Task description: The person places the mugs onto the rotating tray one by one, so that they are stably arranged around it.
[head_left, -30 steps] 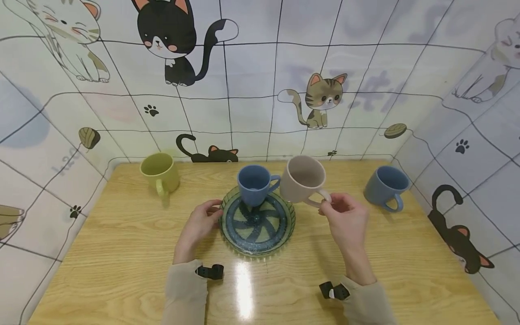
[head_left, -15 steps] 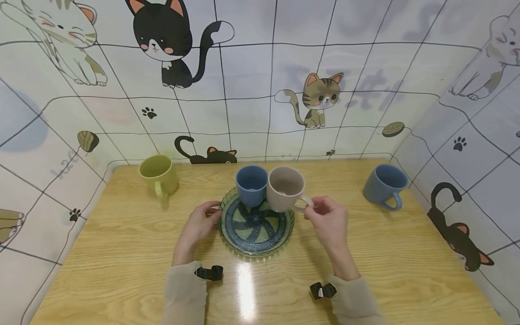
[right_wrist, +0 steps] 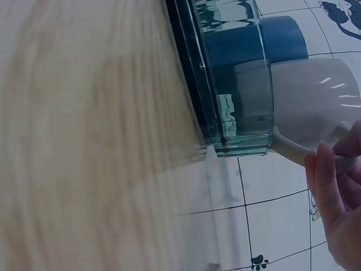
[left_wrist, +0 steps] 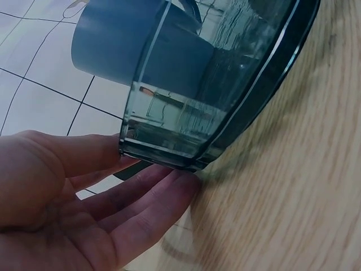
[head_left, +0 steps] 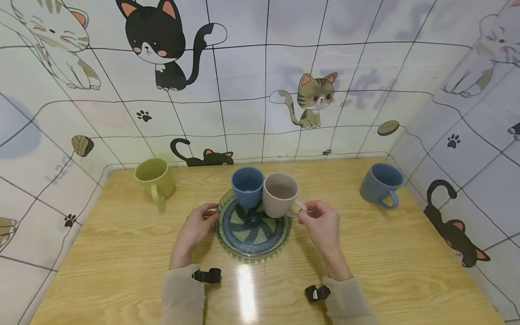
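Observation:
A round glass tray (head_left: 253,247) with a blue pinwheel pattern lies on the table. My left hand (head_left: 197,227) holds its left edge, thumb at the rim and fingers against the side in the left wrist view (left_wrist: 130,209). A blue cup (head_left: 247,188) stands at the back of the tray. Close beside it on the right, a beige mug (head_left: 279,198) is over the tray's right side, seen partly through the glass wall in the right wrist view. My right hand (head_left: 322,225) pinches the mug's handle (right_wrist: 290,149). Whether its base touches the tray is unclear.
A green mug (head_left: 156,180) stands at the back left of the wooden table (head_left: 122,253). At the back right stands another blue mug (head_left: 381,184). A cat-printed wall covering (head_left: 243,117) closes off the back and both sides.
My right hand has carried the beige mug left and down, from right of the tray to beside the blue cup. The left hand keeps to the tray's edge.

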Motion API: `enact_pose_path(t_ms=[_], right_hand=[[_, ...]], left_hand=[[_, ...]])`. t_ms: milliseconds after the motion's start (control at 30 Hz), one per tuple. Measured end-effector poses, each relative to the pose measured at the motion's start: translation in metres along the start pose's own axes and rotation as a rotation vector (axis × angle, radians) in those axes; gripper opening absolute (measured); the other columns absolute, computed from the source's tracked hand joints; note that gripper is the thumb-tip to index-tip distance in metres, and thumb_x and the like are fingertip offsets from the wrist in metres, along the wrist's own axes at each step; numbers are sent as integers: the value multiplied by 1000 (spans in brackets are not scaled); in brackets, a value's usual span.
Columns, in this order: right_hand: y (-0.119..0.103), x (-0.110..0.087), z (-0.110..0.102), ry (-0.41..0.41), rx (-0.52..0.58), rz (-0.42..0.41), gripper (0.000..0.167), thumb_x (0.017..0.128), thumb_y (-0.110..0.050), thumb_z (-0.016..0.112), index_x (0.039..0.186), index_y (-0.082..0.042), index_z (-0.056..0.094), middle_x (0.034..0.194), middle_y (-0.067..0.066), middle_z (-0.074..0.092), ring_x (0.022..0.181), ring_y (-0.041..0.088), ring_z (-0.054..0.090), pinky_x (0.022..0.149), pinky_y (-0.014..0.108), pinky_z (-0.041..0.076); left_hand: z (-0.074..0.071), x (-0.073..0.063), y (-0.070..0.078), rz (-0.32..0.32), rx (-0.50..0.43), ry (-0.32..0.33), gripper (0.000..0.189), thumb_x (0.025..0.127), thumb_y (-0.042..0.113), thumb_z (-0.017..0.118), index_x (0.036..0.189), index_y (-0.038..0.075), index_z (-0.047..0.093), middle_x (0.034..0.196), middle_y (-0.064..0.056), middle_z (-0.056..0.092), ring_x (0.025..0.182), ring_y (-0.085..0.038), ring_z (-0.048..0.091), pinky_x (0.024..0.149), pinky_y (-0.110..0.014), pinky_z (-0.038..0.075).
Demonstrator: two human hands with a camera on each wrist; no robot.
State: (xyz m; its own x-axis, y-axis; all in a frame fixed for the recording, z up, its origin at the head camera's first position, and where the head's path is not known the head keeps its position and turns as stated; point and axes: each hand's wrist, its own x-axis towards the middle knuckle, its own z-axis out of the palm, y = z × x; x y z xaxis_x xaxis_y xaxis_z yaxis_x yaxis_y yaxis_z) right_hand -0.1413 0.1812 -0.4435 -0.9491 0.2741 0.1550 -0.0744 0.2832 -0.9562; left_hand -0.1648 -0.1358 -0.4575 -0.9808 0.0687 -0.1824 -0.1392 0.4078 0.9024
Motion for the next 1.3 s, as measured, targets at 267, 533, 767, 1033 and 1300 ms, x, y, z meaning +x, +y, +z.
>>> enact_pose_path(t_ms=[267, 533, 767, 1033, 1300], right_hand=[[6, -1, 0, -22, -55, -30, 11, 79, 0, 67, 89, 3, 71, 71, 9, 68, 60, 23, 66, 46, 26, 49], [1, 1, -1, -67, -79, 18, 11, 78, 2, 67, 88, 1, 70, 74, 11, 68, 64, 26, 67, 48, 25, 49], [-3, 0, 0, -111, -83, 61, 8, 78, 2, 69, 86, -1, 68, 77, 11, 68, 69, 33, 69, 46, 25, 47], [-4, -1, 2, -166, -143, 52, 8, 77, 0, 68, 82, -6, 65, 77, 8, 68, 66, 22, 67, 49, 28, 48], [-5, 2, 0, -241, -153, 48, 10, 79, 2, 68, 85, -5, 63, 84, 10, 68, 69, 22, 67, 48, 27, 46]], left_hand=[[1, -1, -3, 6, -44, -15, 37, 100, 4, 53, 136, -2, 51, 122, -25, 58, 108, -34, 60, 84, -38, 56], [2, 0, 0, 14, -28, -16, 38, 99, 3, 52, 137, -3, 50, 119, -25, 59, 103, -32, 62, 81, -38, 56], [2, -2, 2, 8, -35, -11, 38, 99, 2, 53, 137, -4, 50, 118, -26, 59, 102, -33, 62, 81, -38, 57], [3, -2, 1, -11, -53, -12, 38, 99, 3, 52, 137, -3, 50, 121, -26, 57, 105, -33, 61, 82, -38, 56], [1, -3, 1, -9, -53, -20, 39, 100, 4, 51, 138, -3, 49, 122, -27, 56, 105, -33, 61, 82, -39, 56]])
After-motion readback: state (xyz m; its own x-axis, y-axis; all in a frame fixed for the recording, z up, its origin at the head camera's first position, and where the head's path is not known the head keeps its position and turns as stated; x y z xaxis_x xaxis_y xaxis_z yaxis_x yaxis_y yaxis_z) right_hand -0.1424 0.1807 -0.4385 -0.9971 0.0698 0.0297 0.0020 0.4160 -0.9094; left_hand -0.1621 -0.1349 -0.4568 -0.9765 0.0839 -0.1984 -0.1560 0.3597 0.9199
